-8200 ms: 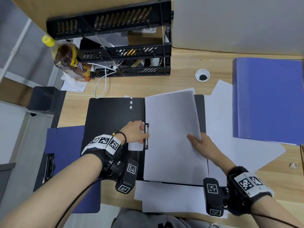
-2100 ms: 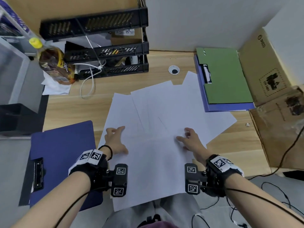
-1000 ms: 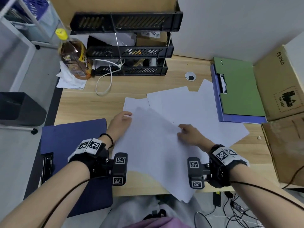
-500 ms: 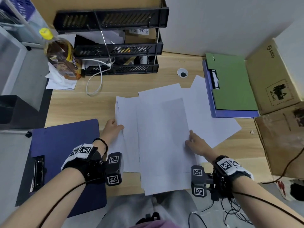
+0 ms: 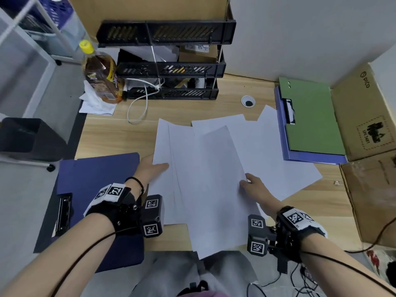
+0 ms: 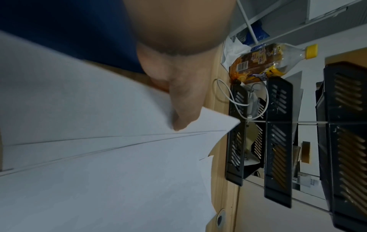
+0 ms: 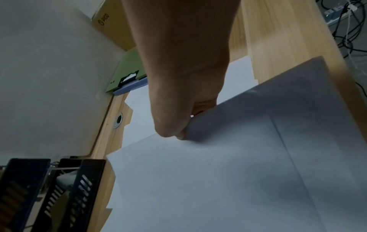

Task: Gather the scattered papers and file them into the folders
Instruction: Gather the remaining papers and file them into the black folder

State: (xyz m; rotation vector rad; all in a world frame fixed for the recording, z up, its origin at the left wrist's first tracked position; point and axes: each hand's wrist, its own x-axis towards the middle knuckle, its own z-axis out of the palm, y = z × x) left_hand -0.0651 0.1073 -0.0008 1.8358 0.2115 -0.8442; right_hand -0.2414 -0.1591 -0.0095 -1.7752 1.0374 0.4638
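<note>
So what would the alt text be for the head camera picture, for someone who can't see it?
Seen from above, a person's left hand and right hand grip opposite edges of loose white papers spread on a wooden desk. A dark blue folder lies to the left; a green folder sits on a blue one to the right.

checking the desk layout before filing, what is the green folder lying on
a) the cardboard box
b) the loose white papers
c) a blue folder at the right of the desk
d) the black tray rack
c: in the head view the green folder lies flat on a blue folder, whose edge shows along its left and near sides, at the right of the desk.
</note>
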